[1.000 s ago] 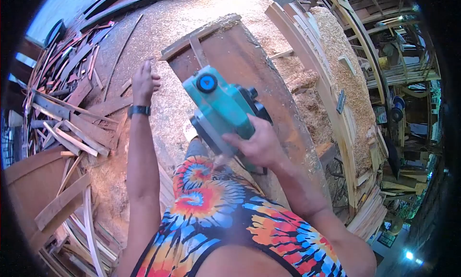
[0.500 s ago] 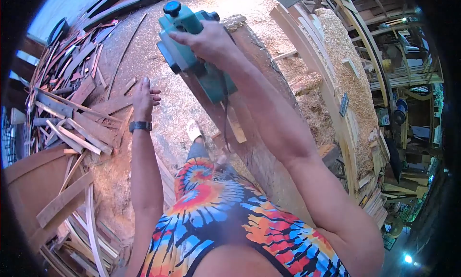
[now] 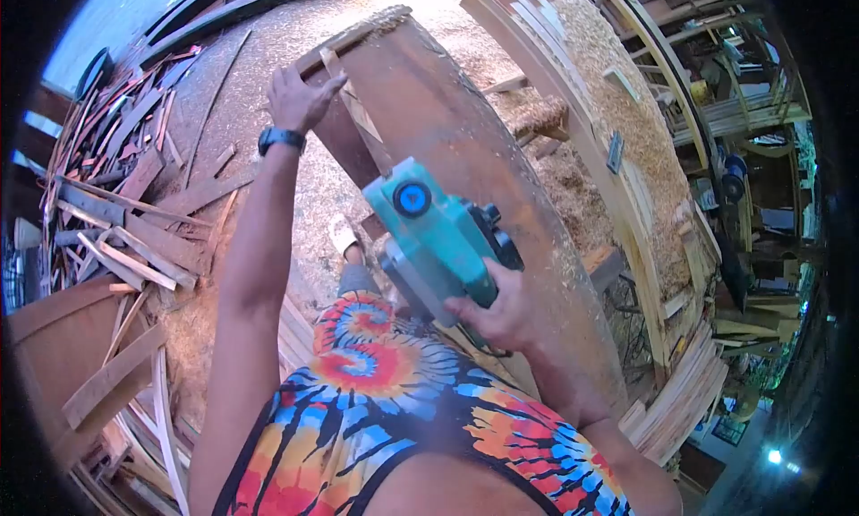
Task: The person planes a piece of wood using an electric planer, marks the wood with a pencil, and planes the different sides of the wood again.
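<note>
My right hand [image 3: 495, 312] is wrapped round the rear handle of a green power planer [image 3: 438, 234] with a blue-capped front knob. The planer sits over the near part of a wide brown wooden panel [image 3: 456, 122], close to my body. My left hand [image 3: 301, 100] is spread, thumb apart, beside the far left corner of the panel near a light wood strip [image 3: 360, 113]. Whether its fingertips touch the panel's edge I cannot tell. A dark watch is on my left wrist.
Scrap wood [image 3: 116, 185] is heaped on the left. Long curved boards [image 3: 573, 104] run along the right amid wood shavings [image 3: 626, 95]. Stacked planks [image 3: 684, 400] lie at the lower right. My foot [image 3: 342, 235] stands on the shaving-covered ground left of the panel.
The planer has come back from the panel's far end toward my body in my right hand. My left hand has moved forward to the panel's far left corner and its fingers have spread.
</note>
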Available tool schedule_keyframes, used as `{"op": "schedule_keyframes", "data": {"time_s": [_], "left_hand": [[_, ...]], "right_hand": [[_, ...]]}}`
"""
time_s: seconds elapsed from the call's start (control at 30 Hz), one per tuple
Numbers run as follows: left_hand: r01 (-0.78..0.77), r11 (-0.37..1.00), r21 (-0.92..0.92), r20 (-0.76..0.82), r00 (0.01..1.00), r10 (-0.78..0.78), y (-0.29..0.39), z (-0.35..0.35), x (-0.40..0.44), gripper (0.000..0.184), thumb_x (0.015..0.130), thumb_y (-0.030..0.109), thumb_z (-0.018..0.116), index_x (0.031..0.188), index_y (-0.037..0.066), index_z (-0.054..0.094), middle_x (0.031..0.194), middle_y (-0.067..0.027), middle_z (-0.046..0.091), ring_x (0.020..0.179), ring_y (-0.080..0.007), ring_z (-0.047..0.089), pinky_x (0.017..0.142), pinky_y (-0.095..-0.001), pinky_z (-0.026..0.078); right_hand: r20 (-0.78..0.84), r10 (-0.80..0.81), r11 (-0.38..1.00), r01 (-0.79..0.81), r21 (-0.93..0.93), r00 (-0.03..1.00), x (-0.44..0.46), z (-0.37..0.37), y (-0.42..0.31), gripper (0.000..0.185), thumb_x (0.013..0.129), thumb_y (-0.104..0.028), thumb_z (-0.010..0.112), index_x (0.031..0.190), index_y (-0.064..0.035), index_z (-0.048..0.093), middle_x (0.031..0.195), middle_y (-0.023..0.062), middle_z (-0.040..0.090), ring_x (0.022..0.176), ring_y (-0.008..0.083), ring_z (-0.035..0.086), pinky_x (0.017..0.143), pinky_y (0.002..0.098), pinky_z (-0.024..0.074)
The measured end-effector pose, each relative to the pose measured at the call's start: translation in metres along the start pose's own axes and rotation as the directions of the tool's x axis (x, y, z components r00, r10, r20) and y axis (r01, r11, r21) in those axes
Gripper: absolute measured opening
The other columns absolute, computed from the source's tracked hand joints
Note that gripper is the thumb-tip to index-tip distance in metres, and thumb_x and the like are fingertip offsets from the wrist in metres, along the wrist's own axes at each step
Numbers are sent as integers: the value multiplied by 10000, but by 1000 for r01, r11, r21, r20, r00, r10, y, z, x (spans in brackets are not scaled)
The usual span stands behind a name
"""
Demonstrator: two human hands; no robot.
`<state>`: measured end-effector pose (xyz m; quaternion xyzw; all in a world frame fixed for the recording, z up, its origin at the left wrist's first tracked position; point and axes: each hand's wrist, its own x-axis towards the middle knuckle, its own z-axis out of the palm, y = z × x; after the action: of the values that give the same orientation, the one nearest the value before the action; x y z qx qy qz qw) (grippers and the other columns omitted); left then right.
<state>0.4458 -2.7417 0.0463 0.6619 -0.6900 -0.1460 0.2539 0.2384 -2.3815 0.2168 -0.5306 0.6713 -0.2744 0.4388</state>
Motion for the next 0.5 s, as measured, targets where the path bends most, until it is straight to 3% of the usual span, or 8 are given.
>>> {"op": "schedule_keyframes", "data": {"time_s": [0.1, 0.13, 0.27, 0.5], "left_hand": [[-16, 998, 61, -92, 996, 22, -16, 29, 23, 906, 688, 697, 760, 1240, -7, 620, 1247, -245, 604, 1200, -403, 556, 1040, -462, 423], [6, 1000, -5, -27, 1000, -6, -21, 30, 31, 886, 675, 686, 783, 1220, 0, 647, 1217, -230, 654, 1179, -365, 605, 1025, -438, 449], [80, 994, -71, -21, 996, -82, -29, 36, 38, 893, 657, 689, 795, 1221, 11, 656, 1161, -202, 701, 1142, -320, 648, 997, -422, 479], [104, 994, 21, 23, 994, -105, -14, 17, 31, 976, 645, 734, 773, 1249, -16, 618, 1209, -242, 666, 1139, -362, 641, 989, -436, 484]], "right_hand": [[61, 45, 996, -40, -80, 997, -22, -2, 4, 460, 804, -321, 816, 1036, 39, 650, 873, 250, 689, 798, 326, 720, 704, 410, 535], [68, 10, 996, -4, -86, 998, -25, -1, 9, 461, 802, -327, 815, 1029, 39, 649, 867, 250, 688, 798, 340, 719, 700, 414, 534], [48, -56, 996, 59, -64, 997, -22, 12, 36, 463, 800, -353, 806, 1001, 30, 643, 822, 250, 675, 795, 401, 706, 683, 434, 534], [52, -55, 993, 60, -103, 997, 11, 13, 27, 395, 807, -312, 798, 972, 11, 641, 823, 257, 673, 805, 427, 690, 678, 449, 533]]}}
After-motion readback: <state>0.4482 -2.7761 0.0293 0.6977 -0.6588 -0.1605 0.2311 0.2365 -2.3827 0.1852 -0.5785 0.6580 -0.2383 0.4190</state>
